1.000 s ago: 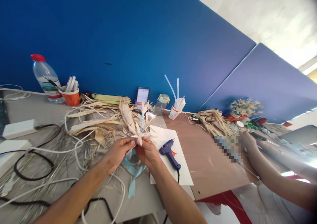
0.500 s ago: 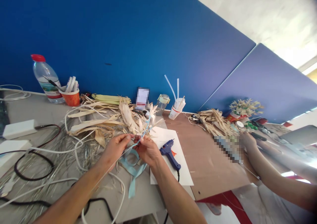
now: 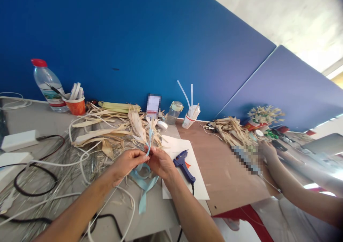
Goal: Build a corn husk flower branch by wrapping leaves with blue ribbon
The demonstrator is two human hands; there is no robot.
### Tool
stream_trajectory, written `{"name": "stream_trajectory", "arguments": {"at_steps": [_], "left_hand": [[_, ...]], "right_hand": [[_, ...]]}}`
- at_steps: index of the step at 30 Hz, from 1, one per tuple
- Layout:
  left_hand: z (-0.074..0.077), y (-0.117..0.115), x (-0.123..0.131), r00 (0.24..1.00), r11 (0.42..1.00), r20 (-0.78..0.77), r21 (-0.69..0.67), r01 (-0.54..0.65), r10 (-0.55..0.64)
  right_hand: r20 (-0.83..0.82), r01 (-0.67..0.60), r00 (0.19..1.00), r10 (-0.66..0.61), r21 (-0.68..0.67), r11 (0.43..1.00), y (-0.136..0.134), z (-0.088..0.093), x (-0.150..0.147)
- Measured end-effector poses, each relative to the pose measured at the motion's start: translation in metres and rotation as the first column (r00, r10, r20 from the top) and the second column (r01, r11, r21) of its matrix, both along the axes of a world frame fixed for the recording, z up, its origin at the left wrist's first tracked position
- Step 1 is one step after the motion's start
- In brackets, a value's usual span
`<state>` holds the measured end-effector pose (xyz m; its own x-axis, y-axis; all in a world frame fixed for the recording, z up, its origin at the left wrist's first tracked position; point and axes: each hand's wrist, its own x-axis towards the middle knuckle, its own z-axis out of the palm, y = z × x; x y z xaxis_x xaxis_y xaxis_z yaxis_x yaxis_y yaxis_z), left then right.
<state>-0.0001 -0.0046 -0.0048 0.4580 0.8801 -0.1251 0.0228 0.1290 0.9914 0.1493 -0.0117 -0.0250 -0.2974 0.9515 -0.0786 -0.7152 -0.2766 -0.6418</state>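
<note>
Over the table, both my hands meet at a thin stem [image 3: 150, 138] wrapped in light-blue ribbon, standing nearly upright. Pale dried-husk tips show at its top, against the husk pile behind, so where one ends is hard to tell. My left hand [image 3: 131, 161] pinches the stem's lower part between thumb and fingers. Close against it, my right hand [image 3: 161, 162] has its fingers curled round the same stem. A thin wire trails from my hands down past my left forearm. Just below them lies a loose blue ribbon [image 3: 145, 188], partly coiled.
Dried corn husks [image 3: 104, 136] spread at the left, beside wires and white cables. A blue glue gun [image 3: 184, 167] rests on white paper [image 3: 199, 190]. A bottle [image 3: 49, 86], paper cups, a jar [image 3: 174, 112] and a phone stand along the partition. Another person's hand [image 3: 268, 152] works at the right.
The wrapped stem has swung from leaning right to nearly upright. My left hand has shifted slightly, its fingertips now lower on the stem; my right hand stays almost in place.
</note>
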Motion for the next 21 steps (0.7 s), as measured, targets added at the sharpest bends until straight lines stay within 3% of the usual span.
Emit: {"name": "stream_trajectory", "arguments": {"at_steps": [9,14,21], "left_hand": [[0.0018,-0.0034,0.0024,0.999,0.999,-0.017,0.013,0.035,-0.034],[0.0023,-0.0038,0.0044,0.998,0.994,-0.023,0.081,0.068,-0.066],[0.0026,-0.0038,0.0069,1.000,0.995,-0.005,0.098,-0.006,0.007]], "right_hand": [[0.035,-0.083,0.996,0.083,0.005,0.996,-0.0018,0.0006,0.0018],[0.030,-0.033,0.999,0.030,0.079,0.996,-0.0025,0.0012,-0.0029],[0.120,0.001,0.993,-0.015,0.114,0.993,-0.0028,0.0066,-0.0039]]}}
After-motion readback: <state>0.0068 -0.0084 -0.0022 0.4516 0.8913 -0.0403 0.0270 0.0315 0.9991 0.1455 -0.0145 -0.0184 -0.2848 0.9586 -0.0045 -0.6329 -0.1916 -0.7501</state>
